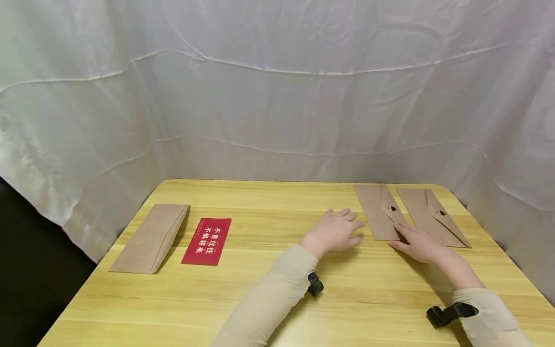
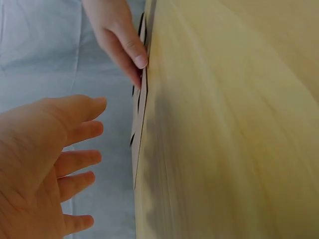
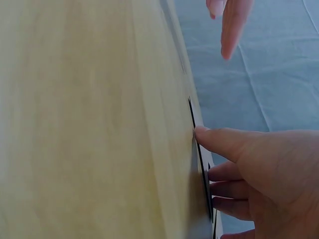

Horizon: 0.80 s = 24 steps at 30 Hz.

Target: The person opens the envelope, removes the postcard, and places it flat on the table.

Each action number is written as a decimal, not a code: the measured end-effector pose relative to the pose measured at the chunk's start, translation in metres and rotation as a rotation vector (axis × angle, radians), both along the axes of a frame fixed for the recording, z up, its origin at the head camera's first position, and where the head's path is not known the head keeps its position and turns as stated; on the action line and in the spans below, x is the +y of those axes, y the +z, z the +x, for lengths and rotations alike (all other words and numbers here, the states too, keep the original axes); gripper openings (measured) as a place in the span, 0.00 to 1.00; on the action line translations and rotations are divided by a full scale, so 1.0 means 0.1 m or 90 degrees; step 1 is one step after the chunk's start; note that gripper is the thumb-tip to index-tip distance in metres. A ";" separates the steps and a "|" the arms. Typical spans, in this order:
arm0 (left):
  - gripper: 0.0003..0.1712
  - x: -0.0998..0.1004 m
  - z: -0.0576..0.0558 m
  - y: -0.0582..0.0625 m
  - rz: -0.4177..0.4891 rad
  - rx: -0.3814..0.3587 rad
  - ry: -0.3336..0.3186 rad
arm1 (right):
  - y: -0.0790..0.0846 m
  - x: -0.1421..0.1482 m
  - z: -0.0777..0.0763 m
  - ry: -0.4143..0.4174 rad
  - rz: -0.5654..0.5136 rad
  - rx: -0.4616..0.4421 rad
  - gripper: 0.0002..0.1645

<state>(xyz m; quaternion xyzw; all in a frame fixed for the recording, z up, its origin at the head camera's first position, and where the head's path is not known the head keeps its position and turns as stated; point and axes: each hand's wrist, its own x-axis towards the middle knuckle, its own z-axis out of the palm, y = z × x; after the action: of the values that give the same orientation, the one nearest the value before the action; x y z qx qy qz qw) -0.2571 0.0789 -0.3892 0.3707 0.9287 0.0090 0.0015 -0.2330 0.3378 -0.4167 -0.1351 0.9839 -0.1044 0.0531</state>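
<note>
Two brown kraft-paper envelopes lie side by side at the back right of the table in the head view: a left envelope and a right envelope, each with a pointed flap and a small dark mark. My right hand reaches to the left one's near right corner, its fingertips resting there with the thumb at the near edge. In the right wrist view the thumb overlaps the envelope's edge and the fingers lie fairly straight. To the left, my left hand hovers over the table, fingers spread, holding nothing.
At the table's left lies another brown envelope, thicker, one long side slightly raised. Beside it is a red card with white Chinese characters. The wooden table backs onto a pale hanging cloth. Black bands with cameras sit at both wrists.
</note>
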 end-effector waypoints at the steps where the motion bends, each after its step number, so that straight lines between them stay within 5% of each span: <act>1: 0.29 0.03 0.00 0.00 -0.012 -0.003 -0.001 | 0.00 0.00 0.00 0.002 -0.001 -0.004 0.47; 8: 0.35 0.20 0.00 -0.02 -0.091 -0.041 0.000 | 0.02 -0.04 0.02 0.013 -0.011 -0.018 0.48; 24: 0.36 0.29 0.02 -0.06 -0.142 -0.103 0.024 | 0.10 -0.20 0.11 0.028 0.037 -0.008 0.46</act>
<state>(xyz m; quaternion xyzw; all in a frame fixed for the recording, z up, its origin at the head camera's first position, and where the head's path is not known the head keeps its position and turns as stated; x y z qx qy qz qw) -0.2555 0.1074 -0.3950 0.3485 0.9277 -0.0642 0.1175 -0.2217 0.3175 -0.4072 -0.1546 0.9829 -0.0752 0.0654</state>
